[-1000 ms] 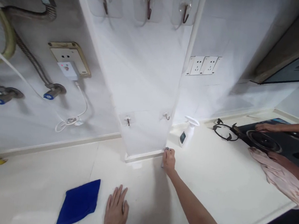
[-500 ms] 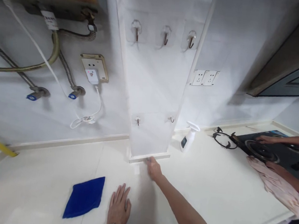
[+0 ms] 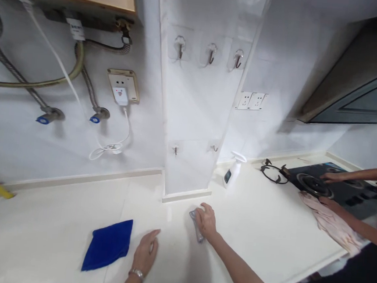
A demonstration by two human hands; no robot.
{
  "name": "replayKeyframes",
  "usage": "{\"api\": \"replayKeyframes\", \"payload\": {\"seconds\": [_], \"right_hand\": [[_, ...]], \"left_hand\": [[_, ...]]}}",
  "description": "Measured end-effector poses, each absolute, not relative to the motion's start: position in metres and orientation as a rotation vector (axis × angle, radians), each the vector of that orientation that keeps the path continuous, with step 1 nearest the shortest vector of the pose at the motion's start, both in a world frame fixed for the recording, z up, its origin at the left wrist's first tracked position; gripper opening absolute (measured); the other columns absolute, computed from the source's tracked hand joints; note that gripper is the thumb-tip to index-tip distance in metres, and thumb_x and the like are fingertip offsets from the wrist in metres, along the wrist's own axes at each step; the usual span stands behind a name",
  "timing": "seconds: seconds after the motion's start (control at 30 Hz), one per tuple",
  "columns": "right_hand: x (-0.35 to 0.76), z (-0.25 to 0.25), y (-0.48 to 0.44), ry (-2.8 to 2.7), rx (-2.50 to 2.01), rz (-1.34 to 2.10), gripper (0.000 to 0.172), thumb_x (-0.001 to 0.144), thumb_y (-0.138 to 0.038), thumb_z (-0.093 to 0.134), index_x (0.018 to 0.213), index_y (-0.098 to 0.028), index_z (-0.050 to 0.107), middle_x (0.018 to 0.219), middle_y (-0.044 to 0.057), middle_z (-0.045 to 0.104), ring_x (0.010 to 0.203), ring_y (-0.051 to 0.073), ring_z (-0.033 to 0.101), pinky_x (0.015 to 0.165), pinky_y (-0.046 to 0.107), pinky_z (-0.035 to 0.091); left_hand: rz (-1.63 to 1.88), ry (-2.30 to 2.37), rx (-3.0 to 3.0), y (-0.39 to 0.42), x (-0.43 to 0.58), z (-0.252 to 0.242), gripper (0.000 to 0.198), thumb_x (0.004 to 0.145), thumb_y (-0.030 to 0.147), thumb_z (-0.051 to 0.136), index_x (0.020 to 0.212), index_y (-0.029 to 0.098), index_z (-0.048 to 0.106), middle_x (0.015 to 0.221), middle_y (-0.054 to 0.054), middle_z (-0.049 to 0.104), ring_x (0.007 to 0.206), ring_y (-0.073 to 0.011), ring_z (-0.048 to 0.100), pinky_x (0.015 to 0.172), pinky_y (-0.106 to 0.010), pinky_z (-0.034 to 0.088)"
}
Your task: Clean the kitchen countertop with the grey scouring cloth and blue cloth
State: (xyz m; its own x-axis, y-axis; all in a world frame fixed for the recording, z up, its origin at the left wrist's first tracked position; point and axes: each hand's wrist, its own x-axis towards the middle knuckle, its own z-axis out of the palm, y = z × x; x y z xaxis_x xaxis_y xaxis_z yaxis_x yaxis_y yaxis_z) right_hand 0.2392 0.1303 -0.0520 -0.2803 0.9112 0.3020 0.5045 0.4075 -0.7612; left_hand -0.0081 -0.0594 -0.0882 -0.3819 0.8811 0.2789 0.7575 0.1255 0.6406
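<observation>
1. From the head view, I see a pale desk (image 3: 260, 227) whose back edge meets a tiled wall and, near its middle, a jutting white pillar (image 3: 189, 170).

2. The grey tool (image 3: 199, 235) is over the desk just in front of the pillar's foot, slanting with one end toward the back edge; I can't tell whether it touches the surface.

3. The right hand (image 3: 206, 220) is at the tool's right side, fingers bent and pinching it, with one finger reaching out past the grip toward the back edge.

4. The left hand (image 3: 145, 253) is apart from the tool, nearer the front, and holds nothing I can see; its thumb and index finger stand a little apart, the other fingers mostly hidden.

5. A blue cloth (image 3: 108, 244) lies on the desk just left of that hand, well away from the back edge.

6. A white spray bottle (image 3: 233, 174) stands upright near the back edge, right of the pillar.

7. Toward the desk's right end, a co-worker's hands (image 3: 333, 176) are at a dark stove (image 3: 345, 197), a pink cloth (image 3: 330, 220) beside the lower one.
</observation>
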Motion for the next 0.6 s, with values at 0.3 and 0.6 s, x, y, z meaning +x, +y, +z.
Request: {"api": "replayKeyframes", "payload": {"seconds": [0.3, 0.6], "right_hand": [[0.207, -0.021, 0.181, -1.322, -1.42, 1.405, 0.026, 0.082, -0.037, 0.064, 0.061, -0.022, 0.061, 0.053, -0.003, 0.057, 0.051, 0.015, 0.056, 0.05, 0.025, 0.044], [0.178, -0.028, 0.202, -0.775, -1.505, 1.765, 0.03, 0.089, -0.042, 0.061, 0.071, -0.018, 0.064, 0.06, 0.001, 0.064, 0.049, 0.013, 0.061, 0.056, 0.027, 0.057]], "left_hand": [[1.092, 2.444, 1.44, -0.037, -0.039, -0.09, 0.049, 0.091, 0.036, 0.041, 0.123, 0.017, 0.072, 0.133, -0.014, 0.071, 0.124, -0.0276, 0.066, 0.11, -0.048, 0.054], [0.853, 2.484, 1.401, -0.008, -0.009, -0.076, 0.052, 0.094, 0.03, 0.043, 0.144, 0.024, 0.055, 0.154, -0.011, 0.053, 0.125, -0.0242, 0.062, 0.102, -0.042, 0.055]]}}
